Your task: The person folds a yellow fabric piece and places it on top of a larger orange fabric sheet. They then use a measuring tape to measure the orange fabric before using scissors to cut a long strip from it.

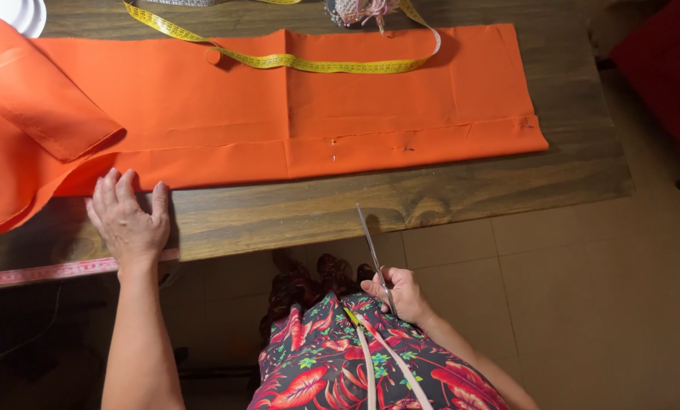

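Item: steel scissors (372, 250), rigid, sharp, best gripped by the handles, blades closed, held in right hand (401, 294) at 6 o'clock; left hand (129, 222) flat, fingers spread on wooden bench (317, 209) beside limp, light orange cloth (279, 106) at 12 o'clock.

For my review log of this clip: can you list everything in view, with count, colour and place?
fabric: one, orange, spread across the table, its left end folded over
tape measure: one, yellow, looped along the fabric's far edge
pins: a few, small, in the fabric's near fold
second tape: one, pink, along the table's near left edge
plate: one, white, far left corner
bundle: one, pinkish, far edge, too cropped to identify
table: one, dark wood
floor: beige tiles
scissors: one pair, metal, in the right hand
left hand: flat on the table at the fabric's edge
right hand: near the lap, gripping the scissors
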